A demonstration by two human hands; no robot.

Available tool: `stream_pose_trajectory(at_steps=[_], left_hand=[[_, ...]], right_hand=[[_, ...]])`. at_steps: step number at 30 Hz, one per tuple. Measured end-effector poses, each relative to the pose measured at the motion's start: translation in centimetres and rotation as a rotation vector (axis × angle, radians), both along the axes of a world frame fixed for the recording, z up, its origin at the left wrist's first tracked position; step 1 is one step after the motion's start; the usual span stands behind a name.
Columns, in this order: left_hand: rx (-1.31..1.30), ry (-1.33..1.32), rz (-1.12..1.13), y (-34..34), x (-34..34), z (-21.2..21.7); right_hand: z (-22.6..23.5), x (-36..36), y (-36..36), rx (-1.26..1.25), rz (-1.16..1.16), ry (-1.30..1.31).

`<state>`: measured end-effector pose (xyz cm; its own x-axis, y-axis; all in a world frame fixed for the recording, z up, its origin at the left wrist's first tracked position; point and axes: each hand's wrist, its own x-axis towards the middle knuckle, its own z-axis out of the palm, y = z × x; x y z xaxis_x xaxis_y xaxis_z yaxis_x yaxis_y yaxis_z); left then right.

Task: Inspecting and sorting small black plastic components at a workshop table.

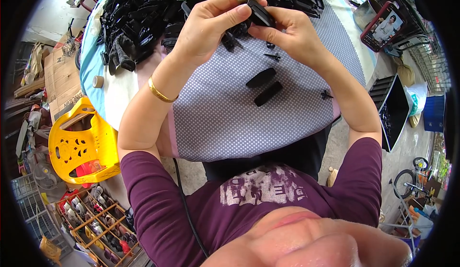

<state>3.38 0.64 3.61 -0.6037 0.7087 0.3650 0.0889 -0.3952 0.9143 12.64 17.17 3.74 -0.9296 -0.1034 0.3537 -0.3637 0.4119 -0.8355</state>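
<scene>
Above the dotted cloth (pixel 225 118), one black part (pixel 258 14) is pinched by the left hand (pixel 211 25) and right hand (pixel 292 34); two oblong caps (pixel 264 86) and two clips (pixel 274 55) are laid below.

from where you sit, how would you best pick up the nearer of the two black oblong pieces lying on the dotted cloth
Probably pinch the nearer oblong piece across its narrow width, at the middle of its long sides, coming straight down from above. It lies flat on the dotted cloth, slanted, with a gap to the other oblong piece.
</scene>
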Motion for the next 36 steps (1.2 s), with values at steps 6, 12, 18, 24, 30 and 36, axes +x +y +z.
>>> stream_pose_trajectory(at_steps=[6, 12, 18, 24, 30, 36], left_hand=[[0.013, 0.122, -0.011, 0.2, 0.6, 0.5], [0.048, 0.047, -0.036, 0.0, 0.9, 0.5], [-0.113, 0.294, 0.149, -0.1, 0.8, 1.0], [-0.079, 0.783, 0.322, 0.5, 1.8, 1.3], [-0.157, 0.891, 0.384, 0.1, 2.4, 1.3], [0.054, 0.735, 0.369, 1.0, 4.0, 1.5]], right_hand=[[-0.5, 0.0, 0.0, 0.136, -0.100, 0.255], [-1.0, 0.1, -0.5, 0.235, -0.151, 0.389], [-2.5, -1.2, -0.2, 0.031, -0.018, 0.271], [-2.2, -1.1, 0.5, -0.236, 0.244, 0.038], [-1.2, -1.0, 0.3, -0.130, 0.191, -0.088], [-0.2, -0.7, -0.1, -0.381, 0.376, 0.115]])
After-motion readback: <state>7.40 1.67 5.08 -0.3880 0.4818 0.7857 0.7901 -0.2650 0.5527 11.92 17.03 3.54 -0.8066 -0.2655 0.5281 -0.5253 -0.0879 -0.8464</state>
